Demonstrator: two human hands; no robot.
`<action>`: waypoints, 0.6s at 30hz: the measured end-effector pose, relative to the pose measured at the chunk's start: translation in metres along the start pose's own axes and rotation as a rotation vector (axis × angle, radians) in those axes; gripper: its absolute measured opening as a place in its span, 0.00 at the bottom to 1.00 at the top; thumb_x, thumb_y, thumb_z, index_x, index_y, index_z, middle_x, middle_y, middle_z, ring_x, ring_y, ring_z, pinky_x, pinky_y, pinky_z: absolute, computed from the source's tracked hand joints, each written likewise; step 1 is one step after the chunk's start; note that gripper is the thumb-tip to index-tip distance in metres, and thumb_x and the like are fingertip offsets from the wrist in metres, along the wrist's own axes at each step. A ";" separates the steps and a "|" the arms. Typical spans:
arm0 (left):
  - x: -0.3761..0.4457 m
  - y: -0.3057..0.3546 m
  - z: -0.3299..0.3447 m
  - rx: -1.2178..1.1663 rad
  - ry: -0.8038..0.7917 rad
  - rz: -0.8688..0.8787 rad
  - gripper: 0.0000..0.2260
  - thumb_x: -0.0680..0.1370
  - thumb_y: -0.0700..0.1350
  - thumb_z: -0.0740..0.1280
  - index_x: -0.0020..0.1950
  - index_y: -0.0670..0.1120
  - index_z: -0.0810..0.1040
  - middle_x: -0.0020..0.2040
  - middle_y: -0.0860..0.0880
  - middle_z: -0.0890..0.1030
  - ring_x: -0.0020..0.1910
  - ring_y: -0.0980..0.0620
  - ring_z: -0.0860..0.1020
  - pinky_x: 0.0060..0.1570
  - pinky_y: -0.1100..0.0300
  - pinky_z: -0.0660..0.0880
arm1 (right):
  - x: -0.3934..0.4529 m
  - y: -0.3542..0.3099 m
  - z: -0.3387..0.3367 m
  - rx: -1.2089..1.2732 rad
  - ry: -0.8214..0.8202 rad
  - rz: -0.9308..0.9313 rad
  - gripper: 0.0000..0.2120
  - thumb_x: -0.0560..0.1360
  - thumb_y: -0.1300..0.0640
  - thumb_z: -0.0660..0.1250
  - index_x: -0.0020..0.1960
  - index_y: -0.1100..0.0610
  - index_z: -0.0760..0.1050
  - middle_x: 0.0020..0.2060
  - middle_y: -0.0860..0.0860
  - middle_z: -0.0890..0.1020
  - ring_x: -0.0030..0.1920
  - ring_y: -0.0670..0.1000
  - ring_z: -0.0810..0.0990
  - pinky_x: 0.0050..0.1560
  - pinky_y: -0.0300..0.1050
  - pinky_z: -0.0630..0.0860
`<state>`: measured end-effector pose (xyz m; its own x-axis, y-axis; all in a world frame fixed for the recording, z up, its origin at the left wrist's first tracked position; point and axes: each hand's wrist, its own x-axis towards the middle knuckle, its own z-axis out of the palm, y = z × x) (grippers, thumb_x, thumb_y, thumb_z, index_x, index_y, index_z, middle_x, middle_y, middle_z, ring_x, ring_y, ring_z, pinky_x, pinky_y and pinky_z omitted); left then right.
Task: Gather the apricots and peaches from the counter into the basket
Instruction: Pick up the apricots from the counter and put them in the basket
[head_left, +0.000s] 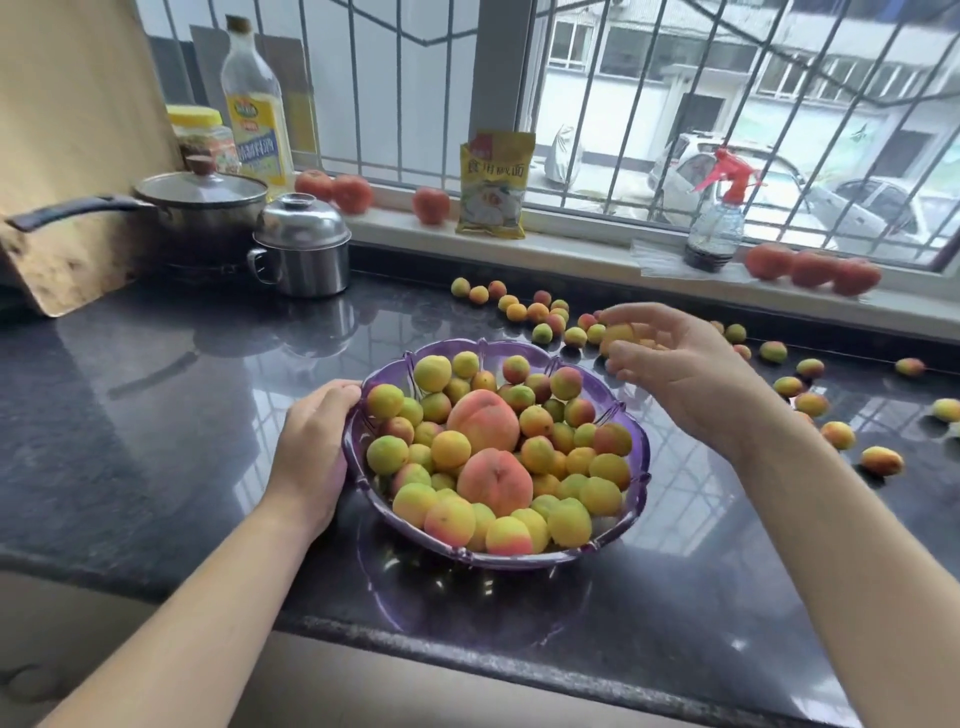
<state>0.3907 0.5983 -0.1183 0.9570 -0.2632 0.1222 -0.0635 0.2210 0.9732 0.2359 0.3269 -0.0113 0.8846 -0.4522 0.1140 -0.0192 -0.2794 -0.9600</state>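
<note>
Translucent purple plastic basket (636, 470) heaped: 2 large pink-orange peaches (483, 421), many small yellow-green apricots. Left hand (311, 447) grips basket's left rim. Right hand (670, 364), beyond basket's right rim, loosely cups apricot (618, 333). Roughly 30 scattered apricots (537, 312) remain behind and right of basket.

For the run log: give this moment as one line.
left hand grips purple basket rim | right hand holds apricot near basket | loose apricots remain on counter

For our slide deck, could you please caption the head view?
Left hand steadies the purple basket while the right hand brings over an apricot.
</note>
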 end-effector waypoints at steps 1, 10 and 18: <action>0.000 -0.001 -0.001 0.005 0.003 -0.004 0.13 0.78 0.46 0.64 0.40 0.44 0.85 0.38 0.45 0.84 0.40 0.47 0.80 0.44 0.51 0.75 | -0.002 -0.013 0.010 -0.094 -0.060 -0.017 0.13 0.77 0.62 0.72 0.60 0.52 0.82 0.55 0.53 0.82 0.50 0.53 0.85 0.53 0.44 0.82; 0.000 0.002 0.000 0.012 0.011 -0.016 0.13 0.77 0.46 0.65 0.37 0.42 0.83 0.37 0.44 0.83 0.40 0.48 0.79 0.45 0.48 0.74 | 0.019 -0.029 0.136 -0.924 -0.309 -0.233 0.14 0.76 0.46 0.71 0.58 0.51 0.80 0.50 0.48 0.83 0.48 0.48 0.81 0.50 0.49 0.82; 0.001 0.003 -0.002 -0.010 -0.023 -0.027 0.12 0.75 0.48 0.64 0.38 0.47 0.86 0.39 0.43 0.85 0.41 0.47 0.82 0.47 0.47 0.77 | 0.024 -0.020 0.145 -1.118 -0.311 -0.262 0.12 0.76 0.43 0.68 0.48 0.52 0.81 0.42 0.48 0.81 0.49 0.53 0.74 0.48 0.54 0.78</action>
<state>0.3924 0.5999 -0.1159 0.9516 -0.2904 0.1008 -0.0351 0.2230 0.9742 0.3252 0.4437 -0.0267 0.9943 -0.0890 0.0585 -0.0799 -0.9865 -0.1429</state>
